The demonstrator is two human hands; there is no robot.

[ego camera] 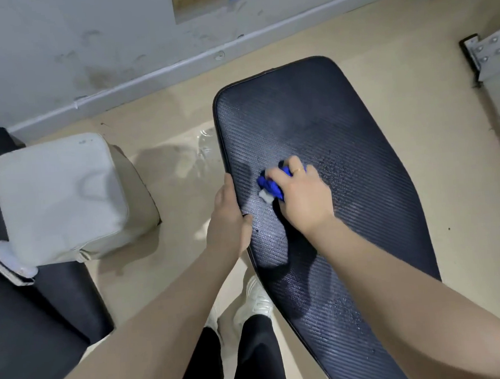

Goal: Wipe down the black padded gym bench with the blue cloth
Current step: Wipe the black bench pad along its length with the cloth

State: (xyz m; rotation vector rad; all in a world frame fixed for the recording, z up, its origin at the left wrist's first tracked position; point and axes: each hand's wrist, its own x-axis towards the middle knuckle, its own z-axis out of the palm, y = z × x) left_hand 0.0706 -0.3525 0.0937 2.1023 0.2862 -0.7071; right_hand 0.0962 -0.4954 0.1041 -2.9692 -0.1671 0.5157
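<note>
We look down on the pale beige smooth floor (414, 120), which runs to a scuffed grey wall with a light skirting strip (87, 38) at the far side. The long black padded gym bench with a ribbed textured surface (311, 112) lies diagonally from the far centre to the near right and fills most of the centre of the scene. Fine droplets speckle its pad to the right of our right hand and along the near section. To the left of the bench stands a pale grey-white square cushioned block (59, 195), resting partly on a black flat padded surface (31, 320) at the near left. A grey metal bracket with bolts (489, 54) sits at the far right edge.

Our right hand (304, 194) presses on the middle of the pad, fingers curled closed around the crumpled blue cloth with a white patch (272, 186), which touches the pad just left of the hand. A thin gold ring (298, 171) shows on one finger. Our left hand (230, 217) grips the left edge of the bench, thumb on top of the pad, fingers wrapped below the rim out of sight. White sports shoes (257, 300) stand on the floor beside the near left edge of the bench
</note>
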